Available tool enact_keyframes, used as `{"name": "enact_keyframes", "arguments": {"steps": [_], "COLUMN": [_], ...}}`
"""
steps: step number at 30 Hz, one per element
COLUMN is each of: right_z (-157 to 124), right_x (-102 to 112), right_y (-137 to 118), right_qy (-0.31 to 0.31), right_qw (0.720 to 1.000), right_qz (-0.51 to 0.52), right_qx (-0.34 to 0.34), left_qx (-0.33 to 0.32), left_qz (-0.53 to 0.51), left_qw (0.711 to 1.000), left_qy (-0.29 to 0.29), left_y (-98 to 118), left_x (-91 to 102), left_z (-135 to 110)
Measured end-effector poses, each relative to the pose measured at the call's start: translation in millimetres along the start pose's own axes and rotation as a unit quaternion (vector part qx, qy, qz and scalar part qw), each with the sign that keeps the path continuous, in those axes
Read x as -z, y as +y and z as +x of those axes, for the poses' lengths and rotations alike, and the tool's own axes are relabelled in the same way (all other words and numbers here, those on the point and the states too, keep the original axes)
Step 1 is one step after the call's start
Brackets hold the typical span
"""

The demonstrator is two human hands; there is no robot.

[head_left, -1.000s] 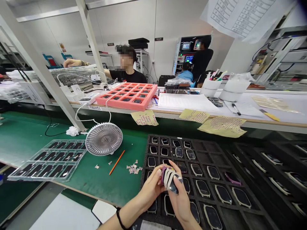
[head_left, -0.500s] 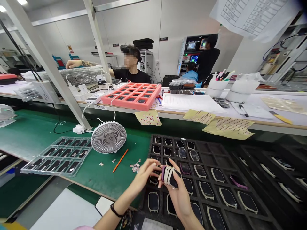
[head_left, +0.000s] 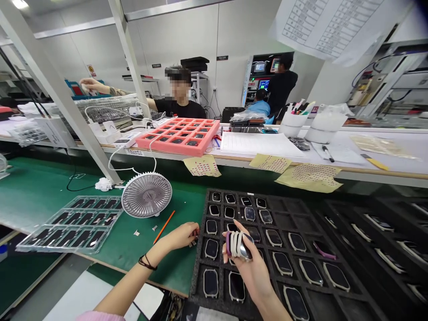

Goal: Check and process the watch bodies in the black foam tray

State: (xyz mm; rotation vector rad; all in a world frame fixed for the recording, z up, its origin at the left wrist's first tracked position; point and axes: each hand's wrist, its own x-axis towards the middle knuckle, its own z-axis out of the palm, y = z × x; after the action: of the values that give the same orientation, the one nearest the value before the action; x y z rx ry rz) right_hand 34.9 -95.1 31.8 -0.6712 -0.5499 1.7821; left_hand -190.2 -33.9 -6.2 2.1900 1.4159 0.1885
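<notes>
My right hand (head_left: pixel 252 272) is shut on a smartwatch body (head_left: pixel 239 246) wrapped in white strips, with a purple strip along one side. It holds the watch up above a black foam tray (head_left: pixel 200 249) of several rectangular smartwatches in rows of pockets. My left hand (head_left: pixel 180 236) rests with curled fingers at the tray's left edge, over a small pile of paper scraps (head_left: pixel 193 243) on the green mat (head_left: pixel 133 263). The hand hides most of the pile, and I cannot tell whether its fingers hold a scrap.
A white desk fan (head_left: pixel 146 195) and a clear plastic tray (head_left: pixel 70 225) stand on the mat, with an orange pencil (head_left: pixel 163 227) between fan and hand. Another black foam tray (head_left: pixel 368 240) lies right. Across the bench, a co-worker (head_left: pixel 179 96) sits behind a pink foam tray (head_left: pixel 177 136).
My left hand has left the watch and moved left to the scraps at the tray's edge. My right hand still holds the watch, turned slightly.
</notes>
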Motion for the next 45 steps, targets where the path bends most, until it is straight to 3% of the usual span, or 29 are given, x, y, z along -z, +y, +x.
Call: {"name": "enact_keyframes", "arguments": {"steps": [3,5,8,10,13,17,22,31,38,45], "right_z": [2,3,5,6,7,5,4,4,-2,-4], "right_x": [1,2,1,0,-2,-3,0,4,0,-2], "right_y": [-2,-4,-5,-6,-5,-6,-7,-5,0,0], "right_qy": [-0.004,-0.005,-0.016,-0.025,-0.04,-0.075,-0.098,-0.156,-0.244,-0.242], "right_qw": [1.0,1.0,0.999,0.998,0.994,0.985,0.977,0.961,0.925,0.926], "right_qz": [0.003,0.012,0.022,0.03,0.046,0.063,0.071,0.046,0.062,0.079], "right_qx": [-0.011,-0.021,-0.038,-0.055,-0.096,-0.143,-0.174,-0.222,-0.286,-0.279], "left_qx": [-0.005,-0.006,-0.021,-0.053,-0.154,-0.247,-0.268,-0.306,-0.326,-0.328], "left_qz": [0.003,-0.005,-0.07,-0.154,-0.27,-0.299,-0.292,-0.154,-0.128,-0.013], "left_qw": [1.0,0.997,0.983,0.969,0.939,0.916,0.917,0.939,0.935,0.944], "left_qy": [0.021,0.071,0.165,0.188,0.151,0.106,0.055,-0.025,-0.053,-0.033], "left_y": [-2,3,22,42,71,91,89,94,103,115], "left_x": [8.6,17.8,31.0,36.4,38.7,37.5,40.1,64.0,78.6,83.6], "left_z": [-1,-3,-8,-12,-16,-16,-12,-18,-24,-35]}}
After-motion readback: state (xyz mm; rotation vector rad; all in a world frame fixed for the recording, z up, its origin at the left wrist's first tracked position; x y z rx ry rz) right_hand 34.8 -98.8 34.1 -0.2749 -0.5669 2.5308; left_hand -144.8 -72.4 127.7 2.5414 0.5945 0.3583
